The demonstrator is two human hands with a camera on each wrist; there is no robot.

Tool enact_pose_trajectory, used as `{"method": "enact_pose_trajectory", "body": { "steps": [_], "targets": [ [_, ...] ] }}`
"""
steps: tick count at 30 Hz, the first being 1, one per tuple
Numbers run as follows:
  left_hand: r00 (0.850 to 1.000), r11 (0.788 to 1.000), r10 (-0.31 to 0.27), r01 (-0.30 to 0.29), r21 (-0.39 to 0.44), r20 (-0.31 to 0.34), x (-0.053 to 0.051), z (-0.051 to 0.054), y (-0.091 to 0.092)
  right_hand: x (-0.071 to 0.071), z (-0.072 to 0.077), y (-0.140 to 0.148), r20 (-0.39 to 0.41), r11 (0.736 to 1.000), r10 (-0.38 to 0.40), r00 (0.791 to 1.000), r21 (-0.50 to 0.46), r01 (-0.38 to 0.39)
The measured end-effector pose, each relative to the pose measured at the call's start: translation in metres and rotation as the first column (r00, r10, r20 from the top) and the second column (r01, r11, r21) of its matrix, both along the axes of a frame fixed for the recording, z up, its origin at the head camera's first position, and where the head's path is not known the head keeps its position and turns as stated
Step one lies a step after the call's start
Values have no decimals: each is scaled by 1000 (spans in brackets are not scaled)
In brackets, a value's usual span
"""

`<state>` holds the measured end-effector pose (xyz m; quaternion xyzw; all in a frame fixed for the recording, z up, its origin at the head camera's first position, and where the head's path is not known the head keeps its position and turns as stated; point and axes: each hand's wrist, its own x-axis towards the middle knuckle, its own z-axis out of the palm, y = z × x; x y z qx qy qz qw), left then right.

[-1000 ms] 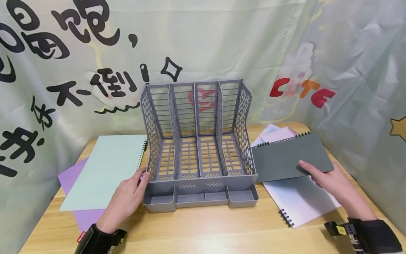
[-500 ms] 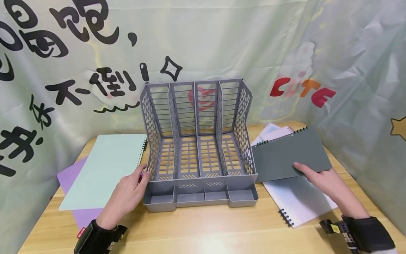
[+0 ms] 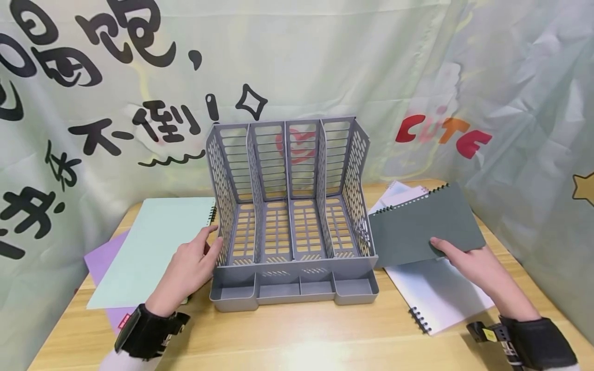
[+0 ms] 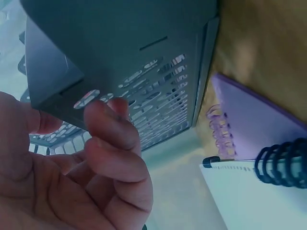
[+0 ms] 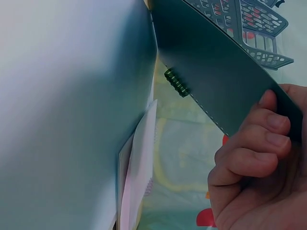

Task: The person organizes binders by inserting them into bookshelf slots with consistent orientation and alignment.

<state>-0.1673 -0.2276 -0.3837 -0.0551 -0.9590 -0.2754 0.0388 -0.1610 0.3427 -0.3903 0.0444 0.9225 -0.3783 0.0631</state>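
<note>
Wooden table [image 3: 260,340] supporting rack [image 3: 297,265]; left hand [image 3: 190,265] holding it; right hand [image 3: 468,260] gripping dark notebook [image 3: 417,226]; other notebooks [image 3: 153,252] lying unracked nearby.

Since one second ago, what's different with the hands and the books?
The left hand moved slightly forward along the left side of the gray organizer. The right hand, still gripping the dark notebook, shifted slightly left, and that notebook's far right corner moved up in the head view. The organizer and mint notebook stayed put.
</note>
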Motion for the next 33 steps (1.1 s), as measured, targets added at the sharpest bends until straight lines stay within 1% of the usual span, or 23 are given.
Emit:
{"method": "enact_pose_trajectory", "body": {
  "steps": [4, 10, 14, 17, 20, 26, 30, 33],
  "targets": [
    [1000, 1000, 3, -3, -6, -12, -7, 2, 0, 1, 3, -1, 38, 1000, -19, 999, 0, 19],
    [1000, 1000, 10, -9, 7, -11, -18, 6, 1, 1, 6, -5, 18, 1000, -22, 1000, -9, 22],
    [1000, 1000, 7, -7, 19, -2, -24, 7, 3, 1, 9, -7, 45, 999, -37, 998, -15, 38],
    [1000, 999, 6, -7, 34, 15, -28, 6, 4, 1, 10, -8, 50, 999, -44, 998, -24, 45],
    [999, 999, 9, -11, 47, 36, -31, 4, 4, 0, 9, -10, 28, 998, -41, 999, -36, 42],
    [998, 999, 24, -26, 33, 52, -35, 0, 4, -1, 8, -15, -36, 997, -33, 999, -66, 31],
    [997, 999, 30, -32, 17, 68, -37, -1, 5, -2, 8, -17, -59, 997, -39, 998, -62, 35],
    [997, 1000, 25, -26, 5, 74, -37, -2, 6, -3, 8, -18, -92, 998, -40, 995, -48, 36]
  ]
}}
